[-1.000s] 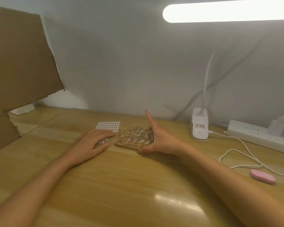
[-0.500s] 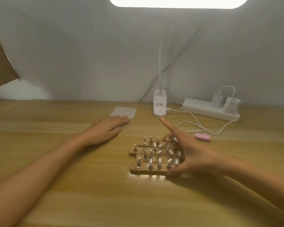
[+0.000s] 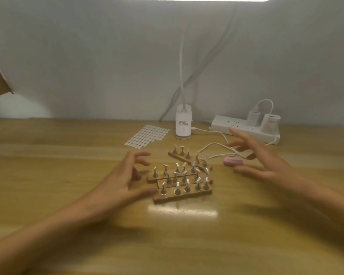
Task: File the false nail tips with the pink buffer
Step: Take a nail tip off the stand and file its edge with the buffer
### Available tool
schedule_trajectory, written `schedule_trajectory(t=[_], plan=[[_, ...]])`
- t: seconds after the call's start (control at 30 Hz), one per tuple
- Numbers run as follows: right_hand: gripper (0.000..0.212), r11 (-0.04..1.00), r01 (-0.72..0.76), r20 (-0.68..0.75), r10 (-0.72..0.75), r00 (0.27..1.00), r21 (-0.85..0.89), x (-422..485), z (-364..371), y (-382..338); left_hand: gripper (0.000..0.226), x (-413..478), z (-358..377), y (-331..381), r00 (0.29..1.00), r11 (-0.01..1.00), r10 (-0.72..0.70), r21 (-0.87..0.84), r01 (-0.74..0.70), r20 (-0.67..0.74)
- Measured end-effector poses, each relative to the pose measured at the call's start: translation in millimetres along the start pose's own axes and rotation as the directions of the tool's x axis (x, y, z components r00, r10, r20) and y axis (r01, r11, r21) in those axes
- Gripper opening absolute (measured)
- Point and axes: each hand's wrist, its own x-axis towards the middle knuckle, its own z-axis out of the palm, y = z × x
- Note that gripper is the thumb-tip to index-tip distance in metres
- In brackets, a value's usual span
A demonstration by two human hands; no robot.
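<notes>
A wooden counter (image 3: pixel 68 245) seen from above and behind a person's two bare forearms; at the centre lie four wooden strips (image 3: pixel 182 194), each carrying a row of small metal stands topped with clear false nail tips (image 3: pixel 177 184); half a second ago the strips sat squared together as one block, and now they are fanned apart, the farthest one skewed away at an angle; the right hand (image 3: pixel 262 161), which earlier gripped the block's right edge, has let go and now hovers to the right of the strips, fingers spread wide and holding nothing, motion-blurred; the pink buffer (image 3: pixel 233 162) lies flat on the counter just right of the strips, between that hand's thumb and forefinger, not yet touched as far as the blur allows; the left hand (image 3: pixel 125 175), earlier resting flat near the sticker sheet (image 3: pixel 147 136), has come to the strips' left side, fingers loosely curled and gripping nothing, thumb tip just beside the nearest strip's end; behind stand a white lamp base (image 3: pixel 183 125), a power strip (image 3: pixel 244 129) and a looping white cable (image 3: pixel 213 146).
</notes>
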Motion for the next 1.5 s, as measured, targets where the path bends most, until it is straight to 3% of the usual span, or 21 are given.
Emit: schedule_trajectory(t=[0.1, 0.17, 0.33, 0.5, 0.63, 0.97, 1.07, 1.17, 1.27, 1.33, 1.5], plan=[[0.04, 0.992, -0.045, 0.032, 0.049, 0.998, -0.119, 4.7, -5.0, 15.7, 0.123, -1.2, 15.6, 1.9, 0.997, 0.967, 0.053, 0.246, -0.063, 0.047], [0.035, 0.975, 0.011, 0.066, 0.004, 0.998, -0.223, 7.6, 0.1, 21.1, 0.119, 11.9, 22.0, 6.5, 0.998, 0.971, 0.057, 0.231, -0.059, 0.016], [0.008, 0.991, 0.028, -0.018, -0.031, 0.999, -0.129, 12.2, 10.0, 21.3, 0.111, 46.3, 28.1, 13.5, 0.993, 0.994, 0.054, 0.105, -0.042, -0.106], [0.013, 0.997, -0.006, -0.062, 0.001, 0.998, -0.078, 10.1, 14.1, 25.8, 0.085, 54.2, 34.6, 8.6, 0.973, 0.996, 0.092, 0.014, -0.091, -0.213], [0.014, 0.998, -0.046, -0.069, 0.043, 0.997, -0.036, 8.7, 14.3, 25.6, 0.07, 51.3, 29.9, 4.3, 0.979, 0.994, 0.098, -0.039, -0.106, -0.178], [0.018, 0.993, -0.015, -0.229, 0.041, 0.972, 0.116, -2.1, 9.0, 8.9, 0.067, 34.7, 20.8, 8.0, 0.994, 0.994, 0.094, -0.061, -0.09, 0.061], [0.019, 0.976, -0.015, -0.239, 0.068, 0.969, 0.216, -5.8, 7.8, 5.0, 0.074, 32.0, 26.3, 12.0, 0.99, 0.987, 0.137, -0.092, -0.134, 0.036], [0.021, 0.89, -0.029, -0.225, 0.146, 0.963, 0.455, -7.9, 9.8, 2.0, 0.062, 30.2, 32.3, 14.1, 0.984, 0.977, 0.176, -0.116, -0.176, -0.013], [0.023, 0.663, -0.109, -0.09, 0.259, 0.962, 0.741, -8.2, 16.5, -1.3, 0.056, 30.9, 31.1, 13.9, 0.985, 0.977, 0.166, -0.131, -0.17, -0.043], [0.031, 0.604, -0.166, -0.014, 0.282, 0.959, 0.78, -8.6, 20.5, -4.7, 0.055, 31.3, 29.9, 14.7, 0.986, 0.975, 0.162, -0.151, -0.165, -0.034], [0.037, 0.785, -0.147, -0.06, 0.228, 0.972, 0.602, -11.5, 30.2, -13.7, 0.055, 33.3, 29.2, 14.9, 0.987, 0.966, 0.159, -0.206, -0.157, -0.006]])
